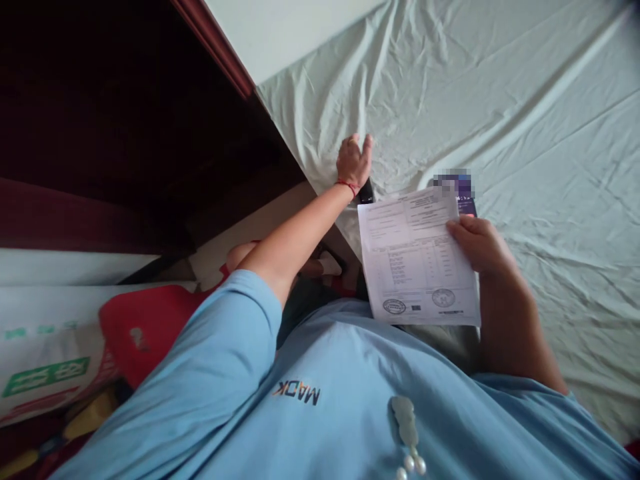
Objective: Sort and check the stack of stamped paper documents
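My right hand (477, 243) grips the right edge of a printed paper document (415, 267) with tables and round stamps. A purple rectangle with white marks (465, 205), perhaps a phone, shows behind the sheet's top right corner; part of it is blurred out. Over the near edge of the pale bedsheet (565, 220) is my left hand (354, 160), a red string at its wrist. Its thumb stands apart from the fingers, which are partly hidden, and nothing shows in it. Just below that wrist lies a black object (367, 192), mostly covered.
Dark wooden furniture (235, 60) rises at the upper left beside the sheet-covered surface. A red object (150, 327) and a white printed bag (45, 367) are at the lower left. A white wall (285, 33) stands beyond the sheet.
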A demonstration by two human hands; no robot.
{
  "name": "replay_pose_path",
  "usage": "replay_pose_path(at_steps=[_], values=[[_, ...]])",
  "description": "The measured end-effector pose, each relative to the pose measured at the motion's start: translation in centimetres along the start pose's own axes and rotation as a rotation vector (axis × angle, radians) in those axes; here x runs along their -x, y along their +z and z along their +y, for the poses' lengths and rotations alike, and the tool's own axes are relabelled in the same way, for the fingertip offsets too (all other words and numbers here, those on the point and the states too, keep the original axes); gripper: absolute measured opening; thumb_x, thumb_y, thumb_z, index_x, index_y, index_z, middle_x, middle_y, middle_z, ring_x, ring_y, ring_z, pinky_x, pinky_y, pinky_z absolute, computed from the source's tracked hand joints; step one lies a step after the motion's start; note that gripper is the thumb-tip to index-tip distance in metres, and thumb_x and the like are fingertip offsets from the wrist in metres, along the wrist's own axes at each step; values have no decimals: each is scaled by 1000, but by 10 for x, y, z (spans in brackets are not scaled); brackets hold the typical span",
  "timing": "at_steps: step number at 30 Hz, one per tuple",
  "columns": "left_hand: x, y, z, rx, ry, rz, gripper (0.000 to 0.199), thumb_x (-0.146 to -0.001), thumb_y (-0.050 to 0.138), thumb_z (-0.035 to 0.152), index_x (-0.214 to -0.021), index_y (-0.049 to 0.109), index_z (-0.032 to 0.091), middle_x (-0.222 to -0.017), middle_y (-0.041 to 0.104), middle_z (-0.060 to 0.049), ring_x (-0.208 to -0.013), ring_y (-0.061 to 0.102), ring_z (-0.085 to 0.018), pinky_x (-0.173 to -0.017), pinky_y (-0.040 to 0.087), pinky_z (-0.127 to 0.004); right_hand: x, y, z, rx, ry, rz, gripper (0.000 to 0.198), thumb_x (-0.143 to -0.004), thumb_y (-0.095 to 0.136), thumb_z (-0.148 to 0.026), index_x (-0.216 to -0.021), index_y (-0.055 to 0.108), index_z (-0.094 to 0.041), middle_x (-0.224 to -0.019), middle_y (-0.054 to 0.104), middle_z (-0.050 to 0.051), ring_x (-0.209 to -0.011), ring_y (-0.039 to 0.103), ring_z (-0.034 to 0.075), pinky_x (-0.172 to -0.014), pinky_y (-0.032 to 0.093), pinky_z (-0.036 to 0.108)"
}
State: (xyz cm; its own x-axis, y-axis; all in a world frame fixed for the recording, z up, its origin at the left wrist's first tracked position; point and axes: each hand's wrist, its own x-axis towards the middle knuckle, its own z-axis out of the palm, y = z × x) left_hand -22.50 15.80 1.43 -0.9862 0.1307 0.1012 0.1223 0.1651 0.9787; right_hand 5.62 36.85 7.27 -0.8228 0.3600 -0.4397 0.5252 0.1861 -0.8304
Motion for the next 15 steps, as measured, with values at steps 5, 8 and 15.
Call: replay_pose_path(at_steps=[5, 8, 15], values=[[72, -58, 19, 75, -10, 180, 35, -98, 75, 60, -110, 69, 27, -137, 69, -11, -152, 52, -29, -126, 41, -39, 33, -13, -12, -262, 43, -79, 28, -84, 83, -46, -92, 73, -21, -77, 73, 4, -60, 66, 19, -55, 56, 31], [140, -88, 22, 208, -118, 205, 47, -100, 64, 74, -101, 68, 27, -121, 73, -9, -131, 65, -26, -108, 55, -36, 39, -12, -19, -315, 19, -75, 36, -81, 88, -52, -92, 73, -21, -77, 73, 3, -57, 63, 17, -52, 54, 30], [251, -104, 12, 733, -655, -256, 80, -65, 85, 92, -102, 78, 22, -114, 85, -11, -134, 72, -39, -108, 61, -47, -2, 37, -32, -120, -220, -140, 36, -92, 74, -60, -91, 71, -25, -78, 71, 4, -69, 66, 23, -58, 52, 33]])
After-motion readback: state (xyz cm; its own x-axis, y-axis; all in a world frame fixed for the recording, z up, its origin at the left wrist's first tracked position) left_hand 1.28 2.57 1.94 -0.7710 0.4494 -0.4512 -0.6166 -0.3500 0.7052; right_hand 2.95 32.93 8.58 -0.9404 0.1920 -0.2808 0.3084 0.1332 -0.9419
